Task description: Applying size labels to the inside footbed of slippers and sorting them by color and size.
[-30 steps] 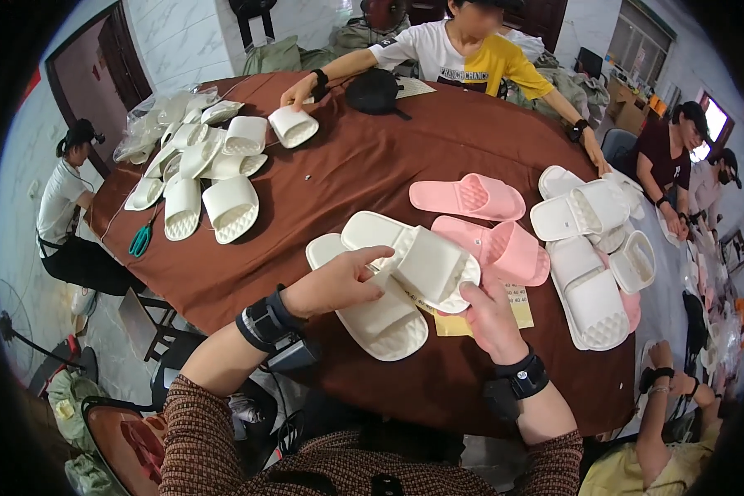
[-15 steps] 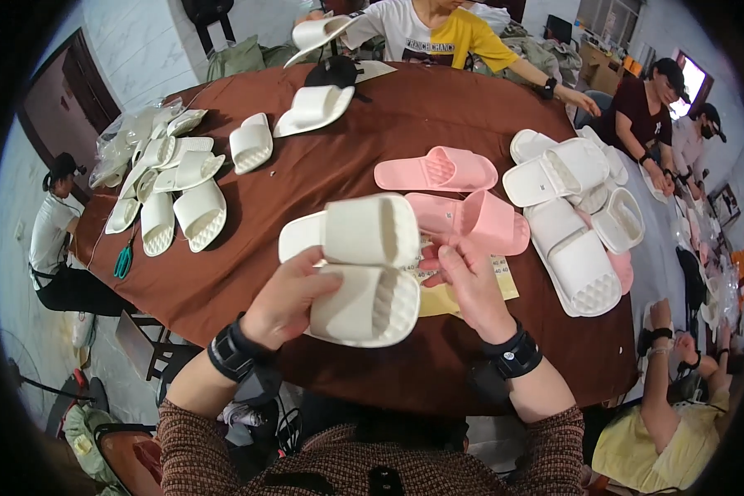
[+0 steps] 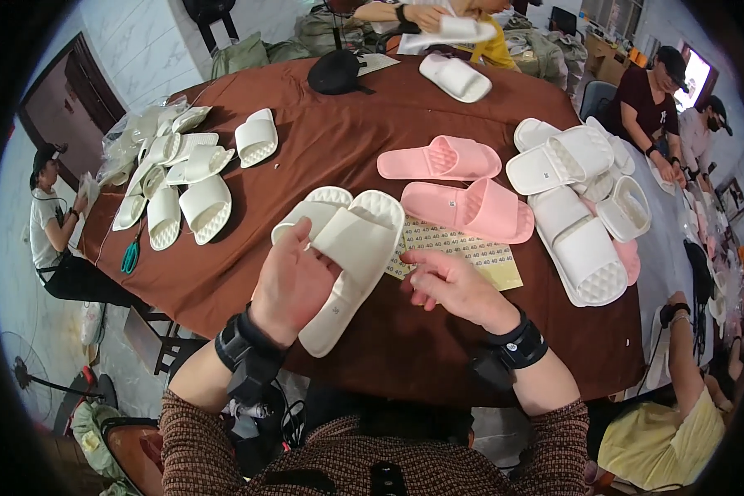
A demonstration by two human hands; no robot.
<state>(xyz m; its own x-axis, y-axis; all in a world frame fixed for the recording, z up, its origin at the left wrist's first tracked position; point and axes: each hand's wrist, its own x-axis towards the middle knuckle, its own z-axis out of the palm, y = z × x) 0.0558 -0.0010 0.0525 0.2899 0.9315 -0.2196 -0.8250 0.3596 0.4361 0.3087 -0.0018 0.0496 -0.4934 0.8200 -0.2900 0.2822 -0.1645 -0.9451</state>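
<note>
- White slipper pair: two stacked cream slides, lying on the near part of the brown surface, toes pointing away from the person.
- Left hand: rests on the near side of the white slipper pair; fingers bent loosely over the lower slide's edge, touching it, thumb against the upper slide's strap.
- Right hand: just right of the white slipper pair, not touching it; fingers half curled, forefinger and thumb drawn close together; whether they pinch anything cannot be told.
- Sticker sheet: yellow, flat on the surface, immediately right of the white slipper pair, partly under the right hand.
- Pink slippers: two, beyond the sticker sheet, right of the white slipper pair.
- White slipper heap: far right of the white slipper pair.
- Loose white slippers: spread left of the white slipper pair.
- Green scissors: further left, at the surface's edge.
</note>
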